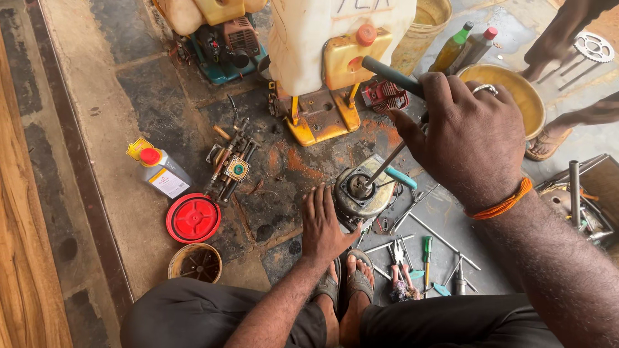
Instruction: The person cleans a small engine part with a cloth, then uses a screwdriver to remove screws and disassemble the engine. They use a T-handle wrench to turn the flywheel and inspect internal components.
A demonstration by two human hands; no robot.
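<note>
- Engine housing, round and grey metal, sits on the stone floor just ahead of the sandalled feet, near the floor's near edge; kept close, likely so both hands reach it easily.
- At the far left: small tin with red cap, red round lid and brown strainer cup, set aside well apart from the housing; probably out of the way.
- Next: carburettor-like part lying among loose bits on the oil-stained patch; details too small to tell.
- Left hand laid flat, fingers spread, pressing beside and against the housing's left side; seemingly steadying it.
- Long screwdriver standing tilted, tip down in the housing's centre opening; tip itself hidden inside.
- Right hand raised, fingers wrapped and pressed together around the screwdriver's dark handle; most of that grip hidden behind the knuckles.
- Behind: white-and-yellow sprayer tank, top cut off by the frame.
- Right of the feet: scattered hand tools on a grey sheet, overlapping and hard to sort out.
- Far right: brass bowl, partly covered by the right hand; another person's foot in a sandal and arms cut off at the edge.
</note>
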